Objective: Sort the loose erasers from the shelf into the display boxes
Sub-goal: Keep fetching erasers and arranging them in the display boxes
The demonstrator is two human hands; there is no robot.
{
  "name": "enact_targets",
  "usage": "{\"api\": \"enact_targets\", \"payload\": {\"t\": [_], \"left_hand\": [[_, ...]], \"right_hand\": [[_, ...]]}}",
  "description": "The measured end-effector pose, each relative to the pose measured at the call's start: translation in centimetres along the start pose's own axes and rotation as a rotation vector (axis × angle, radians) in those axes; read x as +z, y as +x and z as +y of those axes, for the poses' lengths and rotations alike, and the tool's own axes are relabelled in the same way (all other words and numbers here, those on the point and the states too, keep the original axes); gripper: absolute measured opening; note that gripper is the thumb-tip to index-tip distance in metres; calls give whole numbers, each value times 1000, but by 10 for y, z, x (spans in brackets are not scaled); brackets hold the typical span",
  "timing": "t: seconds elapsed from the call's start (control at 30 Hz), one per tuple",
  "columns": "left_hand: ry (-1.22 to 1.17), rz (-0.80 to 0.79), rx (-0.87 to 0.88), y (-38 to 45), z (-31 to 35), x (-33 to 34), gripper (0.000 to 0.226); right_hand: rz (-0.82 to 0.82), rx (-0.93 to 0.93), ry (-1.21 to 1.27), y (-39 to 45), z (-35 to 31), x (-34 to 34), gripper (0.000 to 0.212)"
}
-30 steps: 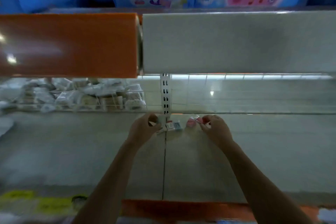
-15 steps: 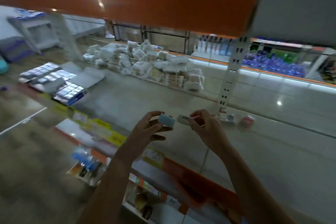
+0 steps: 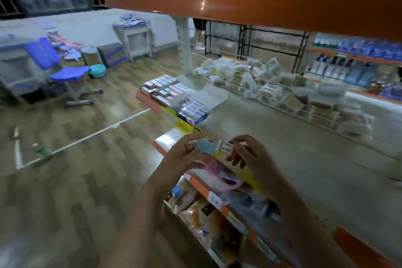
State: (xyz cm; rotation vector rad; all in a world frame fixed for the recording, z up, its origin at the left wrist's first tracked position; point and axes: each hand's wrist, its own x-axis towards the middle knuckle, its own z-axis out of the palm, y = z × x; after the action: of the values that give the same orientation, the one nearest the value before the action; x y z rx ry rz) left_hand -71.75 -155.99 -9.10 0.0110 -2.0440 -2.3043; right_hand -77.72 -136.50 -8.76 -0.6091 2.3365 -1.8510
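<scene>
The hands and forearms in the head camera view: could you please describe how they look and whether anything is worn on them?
Both the left hand and the right hand are bare, with no gloves. Both forearms are uncovered right down to the bottom edge of the picture, so no sleeves show. I see no watch, bracelet or ring, though motion blur could hide something small.

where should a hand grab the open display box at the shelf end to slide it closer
Take the display box by its short blue-and-white end wall, the end facing the person, coming in from the hands' side along the shelf. It lies flat, filled with rows of erasers, and its open lid flap spreads on the far side, so a grip from above or behind looks awkward.
</scene>
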Motion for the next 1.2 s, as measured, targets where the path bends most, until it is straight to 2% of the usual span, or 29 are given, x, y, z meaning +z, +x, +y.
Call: {"api": "enact_targets", "payload": {"t": [0.13, 0.27, 0.37, 0.47, 0.6, 0.63, 0.77, 0.97, 1.1, 1.2], "left_hand": [[-1, 5, 22, 7, 8, -61, 31], [-26, 4, 31, 19, 7, -106, 32], [-32, 14, 31, 39, 4, -136, 32], [-45, 19, 35, 66, 4, -165, 30], [-19, 6, 47, 113, 8, -206, 31], [-27, 9, 46, 127, 10, -217, 31], [-71, 46, 19, 180, 21, -255, 40], [-29, 95, -30, 242, 23, -302, 35], [-32, 40, -27, 269, 19, -330, 43], [-65, -47, -39, 293, 15, -353, 37]], "right_hand": [[-10, 27, -6, 28, -10, 52, 24], [-67, 109, 179, 53, -14, 90, 32], [-109, 147, 257, 84, -11, 108, 28], [-177, 189, 459, 123, -8, 125, 28], [-219, 222, 619, 182, -11, 141, 13], [-235, 214, 603, 197, -14, 144, 12], [-233, 174, 368, 260, -25, 159, 37], [-160, 84, 40, 328, -23, 191, 27], [-115, 54, -187, 352, -16, 208, 25], [-41, 42, -294, 370, -14, 224, 23]]}}
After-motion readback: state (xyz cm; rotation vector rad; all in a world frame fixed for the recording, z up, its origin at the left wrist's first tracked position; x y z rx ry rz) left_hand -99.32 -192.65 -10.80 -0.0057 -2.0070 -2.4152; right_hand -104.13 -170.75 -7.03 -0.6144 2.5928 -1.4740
